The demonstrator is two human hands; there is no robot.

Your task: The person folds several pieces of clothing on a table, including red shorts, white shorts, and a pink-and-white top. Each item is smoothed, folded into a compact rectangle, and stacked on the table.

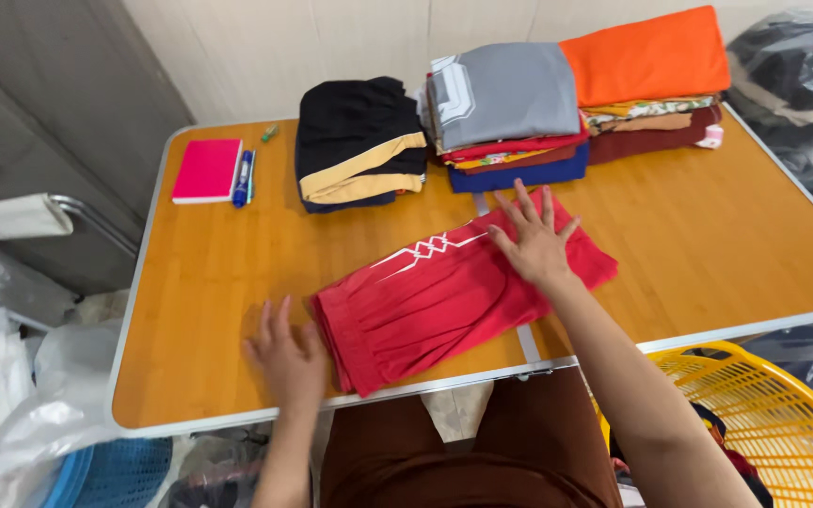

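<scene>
A person smooths a folded red garment [454, 296] at the front of the wooden table [708, 245]. The left hand [286, 357] and right hand [536, 240] press flat, fingers spread, gripping nothing. Another fold likely needs both edges pinched.

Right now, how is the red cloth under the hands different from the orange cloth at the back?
The red cloth lies alone on the table; the orange cloth tops a stack. The red one is pleated with a white zigzag; the orange one is plain and smooth. Both hands touch the red cloth, left hand and right hand; nothing touches the orange. Both are folded.
</scene>
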